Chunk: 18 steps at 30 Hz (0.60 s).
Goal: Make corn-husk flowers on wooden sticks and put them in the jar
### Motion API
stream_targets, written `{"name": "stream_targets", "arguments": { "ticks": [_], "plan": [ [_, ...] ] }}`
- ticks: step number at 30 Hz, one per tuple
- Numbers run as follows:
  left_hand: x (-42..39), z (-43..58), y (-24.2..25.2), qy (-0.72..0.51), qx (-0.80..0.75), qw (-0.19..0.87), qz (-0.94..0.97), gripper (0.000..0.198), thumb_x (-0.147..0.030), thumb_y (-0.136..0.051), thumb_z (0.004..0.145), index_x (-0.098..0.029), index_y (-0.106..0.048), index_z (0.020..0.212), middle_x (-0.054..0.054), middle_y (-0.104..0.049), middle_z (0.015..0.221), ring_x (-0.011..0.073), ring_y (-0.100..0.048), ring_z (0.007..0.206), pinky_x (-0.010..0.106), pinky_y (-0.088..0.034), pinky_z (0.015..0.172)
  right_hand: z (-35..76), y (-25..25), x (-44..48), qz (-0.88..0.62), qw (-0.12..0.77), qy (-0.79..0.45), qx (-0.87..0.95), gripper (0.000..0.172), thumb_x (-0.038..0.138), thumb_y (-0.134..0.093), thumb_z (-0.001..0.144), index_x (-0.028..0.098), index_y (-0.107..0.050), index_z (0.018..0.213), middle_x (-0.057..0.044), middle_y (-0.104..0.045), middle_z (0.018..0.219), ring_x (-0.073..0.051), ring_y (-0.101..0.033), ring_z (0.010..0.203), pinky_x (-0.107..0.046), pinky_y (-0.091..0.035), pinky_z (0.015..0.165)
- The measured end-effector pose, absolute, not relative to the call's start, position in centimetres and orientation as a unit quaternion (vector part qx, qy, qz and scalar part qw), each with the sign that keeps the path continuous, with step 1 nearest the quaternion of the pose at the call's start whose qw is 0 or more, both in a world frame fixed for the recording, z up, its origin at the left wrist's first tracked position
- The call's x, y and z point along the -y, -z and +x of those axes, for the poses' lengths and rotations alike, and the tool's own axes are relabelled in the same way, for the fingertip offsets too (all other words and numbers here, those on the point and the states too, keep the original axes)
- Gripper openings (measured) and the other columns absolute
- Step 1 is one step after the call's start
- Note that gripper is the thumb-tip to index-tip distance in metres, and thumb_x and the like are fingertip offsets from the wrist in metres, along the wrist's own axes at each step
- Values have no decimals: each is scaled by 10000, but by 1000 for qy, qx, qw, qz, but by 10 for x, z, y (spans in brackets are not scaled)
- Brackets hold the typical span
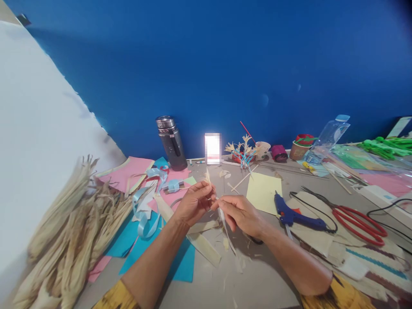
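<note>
My left hand [195,202] is closed in a pinch around a small pale corn-husk flower [207,176], whose frayed tip sticks up above the fingers. Close beside it, my right hand [240,211] has its thumb and forefinger pressed together near the flower's base. A thin whitish strip [224,223] hangs down below the right fingertips; whether they grip it or the flower's stem is hidden. Under the hands lie flat pieces of corn husk [204,249] and small scraps. Several finished-looking husk flowers on blue stems [246,156] stand at the back.
Bundled dry corn husks [77,231] fill the left, by blue sheets [180,262] and curled ribbon [146,225]. A dark flask [172,143] stands against the wall. Rightward lie a yellow paper [262,191], a blue glue gun [299,219], red-handled scissors [358,223] and a power strip [383,204].
</note>
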<state>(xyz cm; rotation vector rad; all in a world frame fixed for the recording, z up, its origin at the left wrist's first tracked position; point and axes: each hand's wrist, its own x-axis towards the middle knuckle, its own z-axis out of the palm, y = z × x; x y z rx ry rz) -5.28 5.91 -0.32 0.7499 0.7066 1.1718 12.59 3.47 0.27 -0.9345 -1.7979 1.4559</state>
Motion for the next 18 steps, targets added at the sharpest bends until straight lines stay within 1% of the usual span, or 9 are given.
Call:
{"name": "stream_targets", "arguments": {
  "ticks": [4,8,11,18],
  "plan": [
    [-58,-52,1,-534,-342,678,372,235,-269,-843,695,-153,-641,725,7,-641,761,102,-575,595,236,-479,551,127,-2,-35,-362,316,-562,674,381,379,-421,986,145,-720,1012,65,-486,395,-111,-431,412,-221,-363,518],
    [-58,-51,-1,-527,-359,657,402,275,-309,-865,664,-147,-647,706,9,-634,704,106,-581,574,234,-470,545,127,0,-37,-366,314,-564,670,372,381,-437,975,148,-727,987,66,-485,381,-112,-426,403,-223,-372,521],
    [-58,-51,0,-529,-355,655,405,295,-313,-879,646,-146,-643,707,5,-628,693,108,-581,571,234,-470,539,127,0,-37,-370,314,-560,672,371,371,-433,977,147,-729,985,66,-490,383,-112,-432,408,-225,-376,532],
    [-56,-45,1,-529,-335,678,385,329,-330,-873,667,-148,-599,683,-3,-603,663,98,-558,561,217,-438,532,127,3,-38,-372,326,-551,672,357,345,-428,980,150,-726,958,64,-492,385,-111,-427,413,-230,-371,540]
  ]
}}
